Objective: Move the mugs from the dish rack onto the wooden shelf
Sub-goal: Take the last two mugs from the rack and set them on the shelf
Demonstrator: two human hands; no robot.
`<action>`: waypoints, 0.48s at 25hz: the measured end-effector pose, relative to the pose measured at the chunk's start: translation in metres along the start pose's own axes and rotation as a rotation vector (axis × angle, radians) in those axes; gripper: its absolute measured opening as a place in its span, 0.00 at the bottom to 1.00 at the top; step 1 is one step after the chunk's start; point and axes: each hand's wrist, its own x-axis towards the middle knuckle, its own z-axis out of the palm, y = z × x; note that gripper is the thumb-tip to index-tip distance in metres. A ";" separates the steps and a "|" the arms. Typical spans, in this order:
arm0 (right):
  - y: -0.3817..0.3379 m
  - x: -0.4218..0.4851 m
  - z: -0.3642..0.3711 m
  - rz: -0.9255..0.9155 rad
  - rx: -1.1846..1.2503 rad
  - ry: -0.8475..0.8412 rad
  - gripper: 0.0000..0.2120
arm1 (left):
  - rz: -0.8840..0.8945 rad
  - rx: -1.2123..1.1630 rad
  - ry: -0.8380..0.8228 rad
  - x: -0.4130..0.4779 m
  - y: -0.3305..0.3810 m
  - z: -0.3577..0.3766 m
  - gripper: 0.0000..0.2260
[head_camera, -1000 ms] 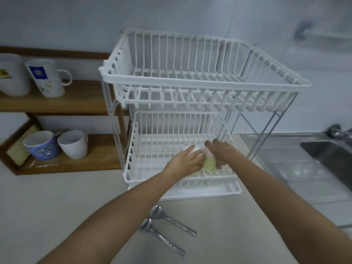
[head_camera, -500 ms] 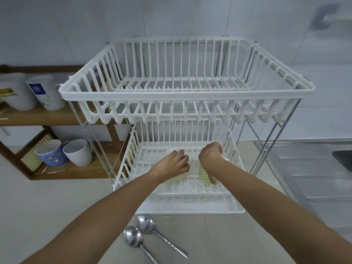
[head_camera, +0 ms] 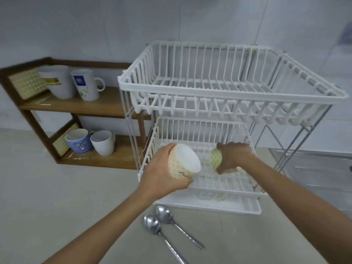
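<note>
My left hand (head_camera: 162,172) grips a cream patterned mug (head_camera: 183,161), tipped on its side with its white inside facing me, at the front left corner of the white dish rack's lower tier (head_camera: 238,191). My right hand (head_camera: 233,158) is closed on a second yellow-green patterned mug (head_camera: 216,160) just above the lower tier's floor. The wooden shelf (head_camera: 106,105) stands to the left. Its upper board carries a white cup (head_camera: 58,80) and a white mug with a blue label (head_camera: 85,84). Its lower board holds a blue face mug (head_camera: 80,141) and a white cup (head_camera: 102,142).
The rack's upper tier (head_camera: 228,92) overhangs both hands and holds nothing. Two metal spoons (head_camera: 165,223) lie on the counter in front of the rack. A steel sink surface (head_camera: 314,168) lies to the right. A tiled wall is behind.
My left hand has lifted its mug out toward the rack's front left and tipped it sideways. My right hand has raised the other mug slightly. The view swung left, showing more of the shelf.
</note>
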 end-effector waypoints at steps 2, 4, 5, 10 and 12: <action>0.004 -0.021 -0.011 -0.087 0.495 0.054 0.46 | -0.118 -0.225 -0.004 -0.033 -0.006 -0.019 0.39; -0.001 -0.044 -0.015 -0.236 0.945 0.044 0.38 | -0.182 -0.380 -0.019 -0.060 -0.023 -0.041 0.38; -0.008 -0.056 -0.015 -0.318 1.088 -0.002 0.35 | -0.194 -0.425 -0.017 -0.071 -0.035 -0.055 0.37; -0.088 -0.097 -0.003 -0.689 1.487 -0.214 0.38 | -0.269 -0.525 0.069 -0.090 -0.103 -0.124 0.35; -0.136 -0.109 -0.007 -0.769 1.557 -0.229 0.42 | -0.337 -0.516 0.159 -0.086 -0.136 -0.144 0.33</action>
